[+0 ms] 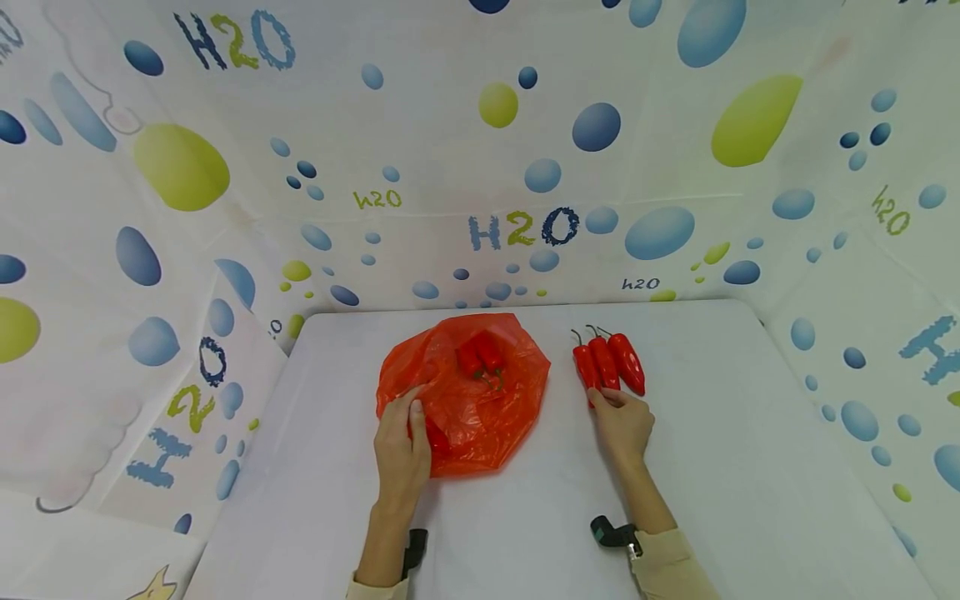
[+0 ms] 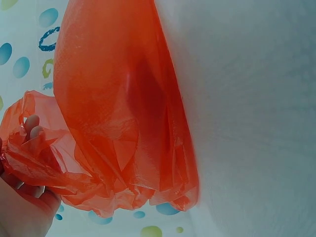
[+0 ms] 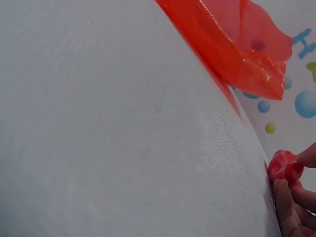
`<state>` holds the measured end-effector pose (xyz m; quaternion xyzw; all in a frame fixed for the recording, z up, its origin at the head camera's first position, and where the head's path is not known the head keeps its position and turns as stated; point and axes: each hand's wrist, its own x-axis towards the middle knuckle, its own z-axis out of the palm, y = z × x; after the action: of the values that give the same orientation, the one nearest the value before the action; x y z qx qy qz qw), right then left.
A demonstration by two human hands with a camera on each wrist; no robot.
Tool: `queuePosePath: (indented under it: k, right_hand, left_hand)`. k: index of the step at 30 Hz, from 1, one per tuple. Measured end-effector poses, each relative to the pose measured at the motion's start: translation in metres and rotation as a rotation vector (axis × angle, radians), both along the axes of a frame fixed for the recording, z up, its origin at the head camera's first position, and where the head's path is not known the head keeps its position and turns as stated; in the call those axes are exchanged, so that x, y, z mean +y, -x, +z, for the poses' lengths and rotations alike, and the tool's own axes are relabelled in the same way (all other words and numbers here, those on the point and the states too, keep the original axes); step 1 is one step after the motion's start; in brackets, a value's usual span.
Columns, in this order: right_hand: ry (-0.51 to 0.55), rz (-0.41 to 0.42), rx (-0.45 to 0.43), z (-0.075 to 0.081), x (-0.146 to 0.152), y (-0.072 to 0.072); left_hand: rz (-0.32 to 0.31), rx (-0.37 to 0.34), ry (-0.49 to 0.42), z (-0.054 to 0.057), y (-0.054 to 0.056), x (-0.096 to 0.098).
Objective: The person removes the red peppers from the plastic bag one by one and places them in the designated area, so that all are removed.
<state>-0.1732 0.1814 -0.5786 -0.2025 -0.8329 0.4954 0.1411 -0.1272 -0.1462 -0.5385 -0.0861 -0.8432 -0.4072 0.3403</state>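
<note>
My left hand grips the near left edge of a thin red plastic bag lying opened out on the table. In the left wrist view, my left hand's fingers curl into the bag's crumpled rim, and a dark shape shows through the plastic. Red chili peppers lie inside the bag, and another is beside my left thumb. To the right, three glossy red chili peppers lie side by side. My right hand pinches the lower end of the leftmost pepper, also seen in the right wrist view.
The white table extends around the bag and peppers. Behind it and along both sides hangs a white curtain printed with blue and green drops. A dark wrist camera is strapped on the right forearm, another on the left.
</note>
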Motion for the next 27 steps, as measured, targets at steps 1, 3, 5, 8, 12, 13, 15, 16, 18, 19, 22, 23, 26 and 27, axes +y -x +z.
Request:
queuePosePath:
  k: [1, 3, 5, 8, 12, 13, 15, 16, 18, 19, 22, 23, 26, 27]
  right_hand:
    - [-0.004, -0.003, 0.001, 0.0, 0.0, 0.0]
    - [-0.009, -0.006, -0.002, 0.001, 0.001, 0.0]
    - [-0.014, -0.008, -0.005, 0.001, 0.002, 0.0]
    - [-0.018, -0.011, -0.018, 0.002, 0.003, -0.001]
    - [0.017, -0.001, -0.027, 0.005, 0.004, -0.003]
    - [0.029, 0.003, -0.025, 0.005, 0.005, -0.003]
    - [0.047, 0.008, -0.021, 0.007, 0.005, -0.003]
    - [0.048, 0.009, -0.02, 0.008, 0.006, -0.004]
    - [0.036, 0.005, -0.022, 0.009, 0.006, -0.004]
    - [0.017, 0.002, -0.023, 0.01, 0.006, -0.005]
    - [-0.035, -0.011, -0.028, 0.012, 0.007, -0.006]
    - [-0.048, -0.016, -0.026, 0.012, 0.007, -0.006]
    - [-0.073, -0.024, -0.007, 0.011, 0.008, -0.007]
    - [-0.076, -0.026, 0.0, 0.011, 0.008, -0.007]
  left_hand:
    - [0.0, 0.001, 0.0, 0.0, 0.0, 0.0]
    - [-0.002, 0.005, 0.002, 0.0, 0.0, 0.0]
    - [-0.002, 0.007, 0.004, -0.001, 0.001, 0.0]
    - [-0.002, 0.004, 0.004, -0.001, 0.001, 0.001]
    - [0.001, -0.007, 0.001, -0.002, 0.0, 0.001]
    - [0.0, -0.008, 0.0, -0.002, 0.001, 0.001]
    - [0.0, -0.007, -0.001, -0.002, 0.001, 0.001]
    - [-0.001, -0.007, -0.003, -0.002, 0.0, 0.001]
    - [-0.002, -0.009, -0.006, -0.001, 0.001, 0.001]
    - [-0.002, -0.01, -0.005, -0.001, 0.001, 0.001]
    - [-0.003, -0.013, -0.005, -0.001, 0.001, 0.001]
    - [-0.003, -0.013, -0.005, 0.0, 0.001, 0.001]
    - [-0.001, -0.012, -0.002, 0.0, 0.0, 0.0]
    - [-0.001, -0.011, -0.003, 0.0, 0.0, 0.0]
